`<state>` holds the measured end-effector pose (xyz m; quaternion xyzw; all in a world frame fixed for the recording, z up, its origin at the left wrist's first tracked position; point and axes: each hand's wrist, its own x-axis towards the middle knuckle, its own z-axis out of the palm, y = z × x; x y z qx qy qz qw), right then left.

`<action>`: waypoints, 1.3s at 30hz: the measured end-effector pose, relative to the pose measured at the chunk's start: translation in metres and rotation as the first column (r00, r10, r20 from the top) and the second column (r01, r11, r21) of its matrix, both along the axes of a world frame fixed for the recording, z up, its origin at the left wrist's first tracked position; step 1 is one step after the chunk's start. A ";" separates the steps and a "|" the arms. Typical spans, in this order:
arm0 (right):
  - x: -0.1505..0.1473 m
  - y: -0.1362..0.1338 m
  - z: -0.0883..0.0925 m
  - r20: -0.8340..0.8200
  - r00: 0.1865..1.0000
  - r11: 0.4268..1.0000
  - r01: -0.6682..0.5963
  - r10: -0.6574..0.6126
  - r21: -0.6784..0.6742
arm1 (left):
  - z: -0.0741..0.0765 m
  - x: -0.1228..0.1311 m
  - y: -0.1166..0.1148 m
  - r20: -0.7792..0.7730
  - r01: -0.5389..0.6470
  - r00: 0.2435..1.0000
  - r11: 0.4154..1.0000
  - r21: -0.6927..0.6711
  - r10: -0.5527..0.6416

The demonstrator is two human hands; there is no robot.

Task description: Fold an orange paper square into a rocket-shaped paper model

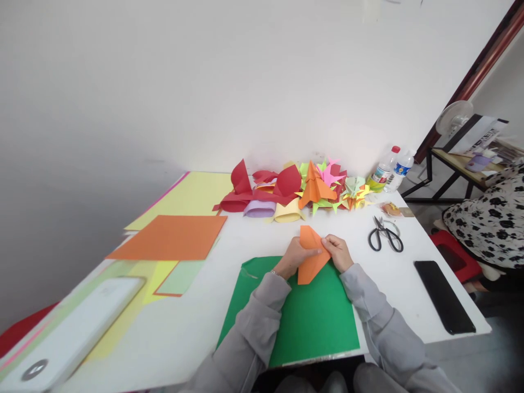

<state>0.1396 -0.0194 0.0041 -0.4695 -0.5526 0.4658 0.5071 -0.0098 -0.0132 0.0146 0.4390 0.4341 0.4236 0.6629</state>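
Between my hands is a piece of folded orange paper, held above the green sheet. My left hand grips its left edge, the thumb lying across the front. On the right side, my right hand pinches the paper's edge between thumb and fingers. The paper has angled corners and a crease near the top; its back is hidden. Just beyond my hands stands a finished orange paper plane among other folded paper pieces.
Red paper shapes and colourful paper stars line the wall. Black-handled scissors, a black phone and bottles are on the right. Orange sheets and a white device lie left. A person in a patterned top sits at right.
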 end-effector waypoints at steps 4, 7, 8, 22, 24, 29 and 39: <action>0.000 0.000 0.000 -0.006 1.000 0.997 -0.010 0.010 -0.073 | 0.004 0.001 -0.001 0.023 -0.055 0.998 0.998 -0.007 0.055; 0.000 0.000 -0.001 0.036 0.998 0.988 -0.043 0.049 -0.147 | 0.007 0.002 -0.001 0.062 -0.131 0.989 0.991 -0.014 0.132; -0.001 0.000 -0.001 0.060 0.996 0.988 -0.050 0.059 -0.149 | 0.007 0.002 0.000 0.076 -0.139 0.987 0.990 -0.017 0.140; -0.002 0.001 -0.003 0.050 0.997 0.989 -0.052 0.060 -0.141 | 0.005 0.005 0.000 0.099 -0.203 0.974 0.979 -0.035 0.205; -0.003 0.001 -0.004 0.049 0.998 0.990 -0.036 0.043 -0.136 | 0.005 0.004 0.000 0.095 -0.217 0.971 0.975 -0.037 0.220; -0.005 0.001 -0.002 0.009 1.000 0.993 -0.023 0.024 -0.114 | 0.005 0.003 0.001 0.111 -0.264 0.957 0.964 -0.042 0.267; 0.000 0.003 -0.002 -0.117 0.993 0.998 -0.017 0.010 -0.058 | 0.009 0.000 0.002 0.099 -0.289 0.950 0.954 -0.076 0.295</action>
